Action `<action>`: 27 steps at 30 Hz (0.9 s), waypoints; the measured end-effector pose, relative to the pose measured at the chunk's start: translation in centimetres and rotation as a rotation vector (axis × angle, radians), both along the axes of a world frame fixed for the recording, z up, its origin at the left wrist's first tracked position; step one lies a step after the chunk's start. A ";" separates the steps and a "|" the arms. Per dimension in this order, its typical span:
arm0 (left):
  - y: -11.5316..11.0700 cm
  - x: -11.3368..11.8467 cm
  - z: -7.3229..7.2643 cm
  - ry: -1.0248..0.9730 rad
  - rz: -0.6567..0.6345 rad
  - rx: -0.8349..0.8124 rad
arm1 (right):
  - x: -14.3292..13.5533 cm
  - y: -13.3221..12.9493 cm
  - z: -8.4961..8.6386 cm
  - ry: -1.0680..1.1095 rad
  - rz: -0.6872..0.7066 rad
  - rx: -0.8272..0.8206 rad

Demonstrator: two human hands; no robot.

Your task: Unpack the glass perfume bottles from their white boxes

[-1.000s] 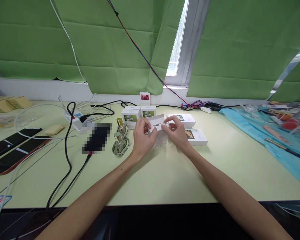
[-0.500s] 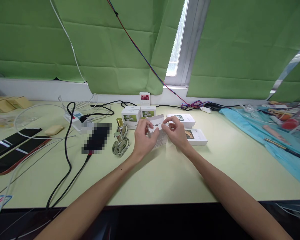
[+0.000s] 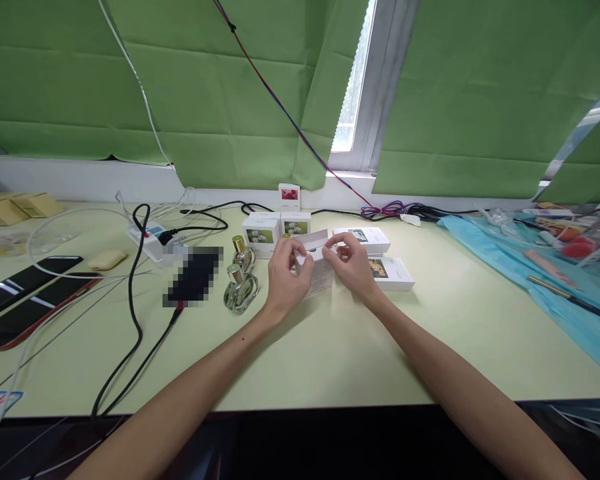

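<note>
Between my hands is a small white carton [image 3: 322, 275] with printed text on its side and a flap [image 3: 314, 237] standing up at its top. My left hand [image 3: 286, 277] grips the carton's left side, thumb and curled fingers at its upper edge. At the top right corner, the thumb and fingertips of my right hand [image 3: 353, 265] pinch the carton. My fingers partly cover its opening, so what is inside is hidden. Left of my left hand stand two glass perfume bottles, a nearer one [image 3: 241, 295] and a farther one [image 3: 243, 255], both with gold-coloured caps.
White boxes with flower pictures [image 3: 261, 238] stand behind my left hand; others [image 3: 397, 275] lie beside my right. A phone-like dark object [image 3: 196, 275], a power strip [image 3: 153, 243] and cables occupy the left. Blue sheeting [image 3: 545, 293] with clutter covers the right.
Both hands stay at the carton in almost the same place. My left thumb has shifted slightly at the carton's top edge.
</note>
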State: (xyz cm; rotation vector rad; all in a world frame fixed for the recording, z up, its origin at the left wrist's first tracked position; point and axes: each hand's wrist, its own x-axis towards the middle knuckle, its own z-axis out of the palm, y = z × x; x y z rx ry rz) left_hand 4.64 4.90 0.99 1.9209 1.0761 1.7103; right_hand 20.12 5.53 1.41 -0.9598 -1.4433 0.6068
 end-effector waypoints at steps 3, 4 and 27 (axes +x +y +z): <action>0.0 0.0 -0.1 -0.024 -0.006 -0.033 | 0.0 0.0 0.0 -0.004 -0.002 -0.001; 0.0 0.0 -0.1 -0.032 -0.010 -0.044 | 0.0 0.0 -0.1 -0.005 -0.003 0.000; 0.0 0.3 -0.6 -0.179 -0.098 -0.119 | 0.0 -0.1 0.1 -0.005 0.011 -0.008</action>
